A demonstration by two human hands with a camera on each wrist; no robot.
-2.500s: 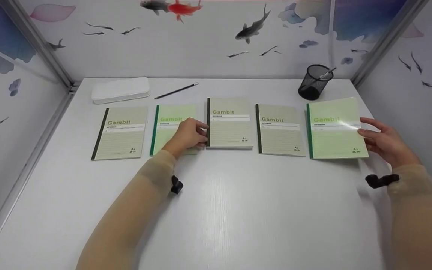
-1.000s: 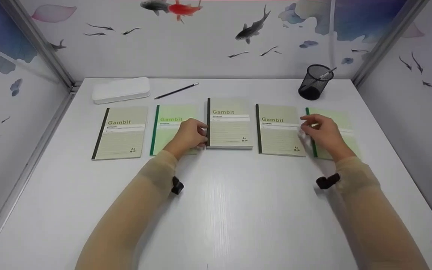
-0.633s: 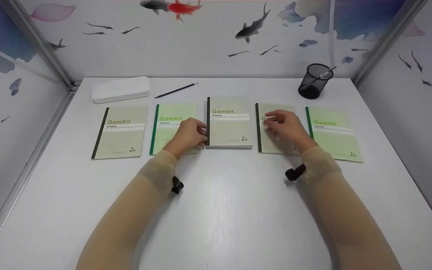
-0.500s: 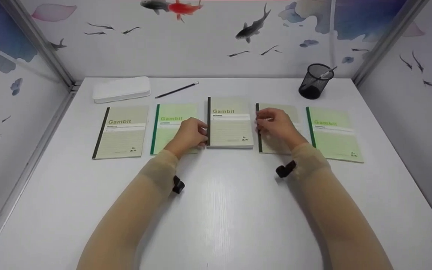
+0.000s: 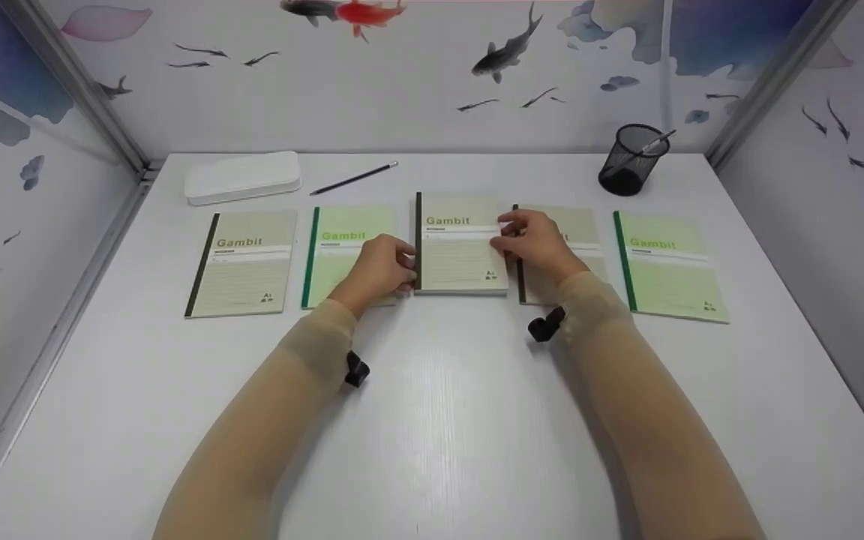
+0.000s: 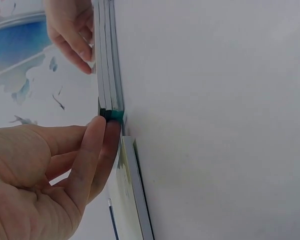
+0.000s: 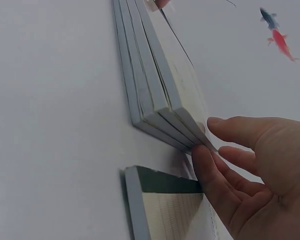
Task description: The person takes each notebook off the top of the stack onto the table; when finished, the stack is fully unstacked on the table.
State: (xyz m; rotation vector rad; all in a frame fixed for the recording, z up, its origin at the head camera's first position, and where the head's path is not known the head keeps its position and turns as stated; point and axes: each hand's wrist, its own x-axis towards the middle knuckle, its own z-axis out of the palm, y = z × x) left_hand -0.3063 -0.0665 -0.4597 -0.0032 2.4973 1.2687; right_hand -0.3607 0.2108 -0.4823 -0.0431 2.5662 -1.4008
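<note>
A stack of several notebooks (image 5: 458,259), topped by a beige "Gambit" cover with a dark spine, lies mid-table. My left hand (image 5: 376,270) overlaps a green notebook (image 5: 346,221); its fingertips touch the stack's spine side, where a green spine shows at the bottom in the left wrist view. On the opposite side, my right hand (image 5: 541,244) has its fingertips right at the stack's edge, thumb by the top cover and fingers lower down in the right wrist view. It partly covers a beige notebook (image 5: 582,229). Loosely bent fingers show on both hands.
Another beige notebook (image 5: 241,266) lies at the far left and a green notebook (image 5: 668,266) at the far right. Behind the row are a white case (image 5: 243,178), a pencil (image 5: 353,178) and a black mesh pen holder (image 5: 631,165). Printed walls enclose the table (image 5: 432,420).
My right hand has let go of the far-right green notebook, which now lies flat. It has moved left across the beige notebook to the stack. My left hand has stayed put.
</note>
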